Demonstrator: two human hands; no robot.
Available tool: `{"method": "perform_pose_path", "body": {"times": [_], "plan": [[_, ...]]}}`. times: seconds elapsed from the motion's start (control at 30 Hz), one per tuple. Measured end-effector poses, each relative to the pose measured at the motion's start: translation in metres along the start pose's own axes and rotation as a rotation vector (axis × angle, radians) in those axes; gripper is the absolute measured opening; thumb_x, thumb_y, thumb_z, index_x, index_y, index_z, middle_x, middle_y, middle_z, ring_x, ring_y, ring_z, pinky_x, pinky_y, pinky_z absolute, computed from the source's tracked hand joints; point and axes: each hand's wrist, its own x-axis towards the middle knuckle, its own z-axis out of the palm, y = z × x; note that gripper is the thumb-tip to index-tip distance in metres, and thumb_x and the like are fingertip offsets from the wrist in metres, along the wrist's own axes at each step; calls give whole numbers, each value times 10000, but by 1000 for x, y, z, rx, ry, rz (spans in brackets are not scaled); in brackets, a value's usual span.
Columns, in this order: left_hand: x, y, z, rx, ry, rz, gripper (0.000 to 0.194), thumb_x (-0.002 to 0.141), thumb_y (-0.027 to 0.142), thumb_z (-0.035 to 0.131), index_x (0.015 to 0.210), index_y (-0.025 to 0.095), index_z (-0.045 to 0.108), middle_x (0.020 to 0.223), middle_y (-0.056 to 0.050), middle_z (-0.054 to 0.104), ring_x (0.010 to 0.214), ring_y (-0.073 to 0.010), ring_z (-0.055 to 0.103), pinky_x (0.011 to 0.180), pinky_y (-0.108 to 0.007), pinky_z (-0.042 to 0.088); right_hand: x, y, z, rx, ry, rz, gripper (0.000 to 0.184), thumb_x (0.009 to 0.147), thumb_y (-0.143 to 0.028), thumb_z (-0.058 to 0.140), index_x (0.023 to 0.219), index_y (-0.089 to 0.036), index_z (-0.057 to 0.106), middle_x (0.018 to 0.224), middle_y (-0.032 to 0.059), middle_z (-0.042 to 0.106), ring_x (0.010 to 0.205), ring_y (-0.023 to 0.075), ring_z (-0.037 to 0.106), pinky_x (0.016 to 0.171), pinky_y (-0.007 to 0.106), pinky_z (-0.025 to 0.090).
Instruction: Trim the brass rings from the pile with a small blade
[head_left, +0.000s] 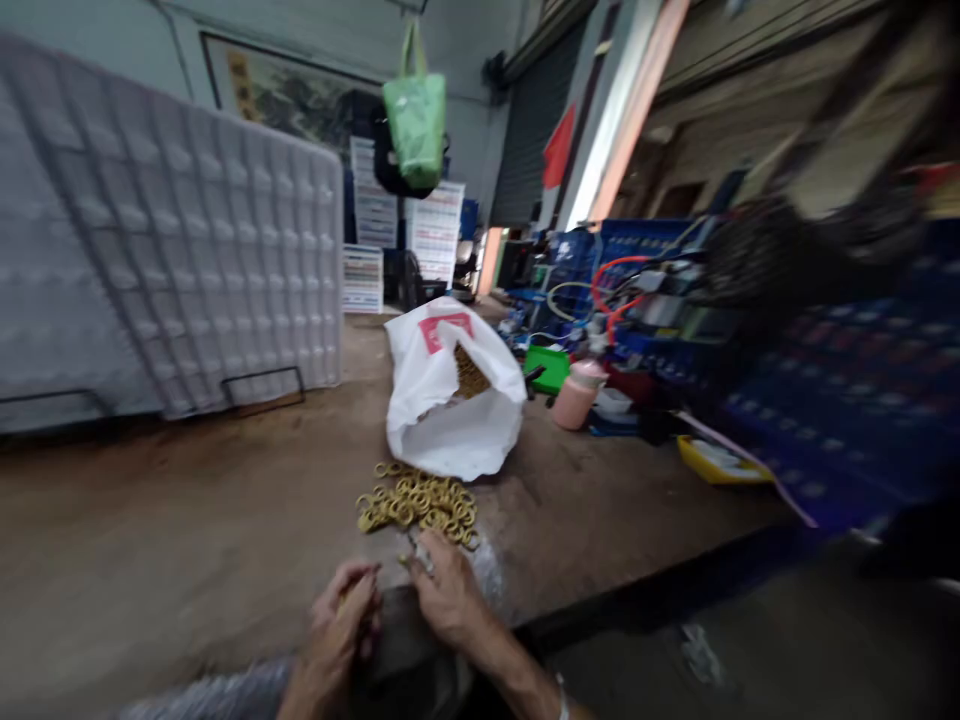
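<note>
A heap of small brass rings [417, 501] lies on the brown worktable [187, 540] in front of an open white plastic bag [450, 400] that holds more rings. My left hand [341, 625] is closed in a pinch just below the heap; something yellowish shows between its fingers, too small to name. My right hand [446, 590] sits beside it, fingers curled, its fingertips close to the near edge of the heap. What the right fingers grip is blurred. A clear plastic sheet lies under and around both hands.
A grey padded panel [165, 270] leans at the back left. A green bag [415, 115] hangs overhead. On the right stand a pink bottle [577, 393], a green box [547, 367], a yellow tray [720, 462], blue crates and hoses. The table edge runs diagonally at right.
</note>
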Motion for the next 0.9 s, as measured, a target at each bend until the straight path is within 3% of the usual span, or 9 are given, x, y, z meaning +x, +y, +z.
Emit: {"method": "perform_pose_path", "body": {"times": [0.1, 0.23, 0.5, 0.67, 0.9], "plan": [[-2, 10, 3, 134, -28, 100, 460, 628, 475, 615, 958, 161, 553, 482, 68, 498, 359, -75, 414, 334, -167, 305, 3, -16, -10, 148, -117, -39, 135, 814, -233, 437, 723, -190, 527, 700, -3, 529, 651, 121, 476, 610, 222, 352], [-6, 12, 1, 213, -70, 87, 355, 673, 468, 557, 807, 140, 570, 458, 58, 478, 355, -66, 380, 345, -169, 299, 2, -23, -14, 312, -226, -9, 173, 812, -265, 426, 691, -178, 513, 631, -24, 504, 596, 107, 450, 561, 214, 332], [-13, 9, -4, 254, -165, 85, 341, 717, 489, 536, 765, 151, 528, 470, 54, 481, 362, -53, 378, 371, -158, 295, 3, -23, -9, 424, -212, 103, 164, 751, -295, 436, 646, -182, 492, 578, -45, 482, 559, 98, 429, 534, 206, 339], [-11, 5, -2, 261, -84, 121, 317, 718, 479, 530, 697, 164, 503, 462, 51, 467, 370, -64, 369, 372, -171, 296, 3, -22, -6, 443, -204, 176, 219, 771, -354, 416, 659, -186, 498, 575, -42, 463, 557, 101, 416, 510, 204, 333], [-12, 1, -5, 346, -64, 272, 238, 774, 391, 519, 721, 164, 569, 518, 42, 476, 426, -70, 377, 417, -180, 297, -3, -13, 11, 672, -359, 365, 353, 818, -459, 364, 607, -192, 458, 456, -69, 377, 385, 63, 288, 391, 190, 238]]}}
